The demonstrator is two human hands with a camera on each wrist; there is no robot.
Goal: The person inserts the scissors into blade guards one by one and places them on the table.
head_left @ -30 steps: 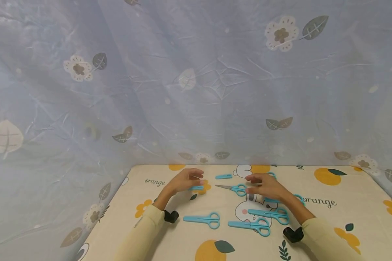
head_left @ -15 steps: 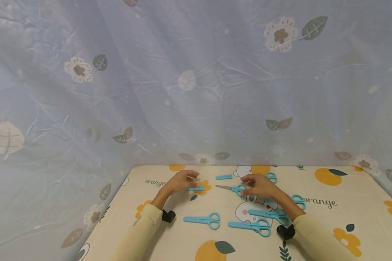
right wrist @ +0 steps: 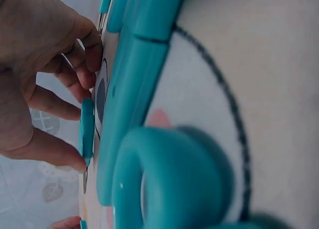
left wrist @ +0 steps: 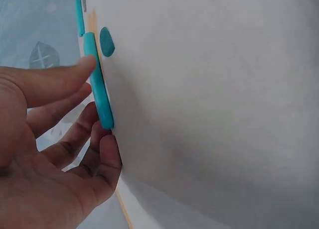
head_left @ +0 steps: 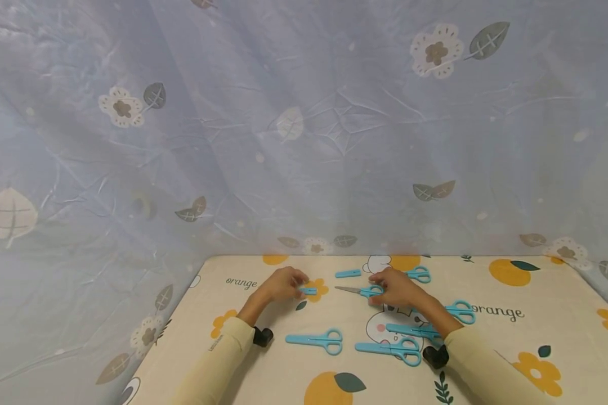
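Now | I log left hand closed in, fingers pinching blue blade sheath at the tabletop | right hand shifted left, thumb and forefinger gripping bare-bladed scissors by the handles | Judgement: both pieces secured.

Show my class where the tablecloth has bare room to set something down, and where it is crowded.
The tablecloth is bare right of the right sleeve, and between that sleeve and the left sleeve, nearer the person than the front two sheathed scissors. It is crowded around the right hand, with uncapped scissors and other scissors close by.
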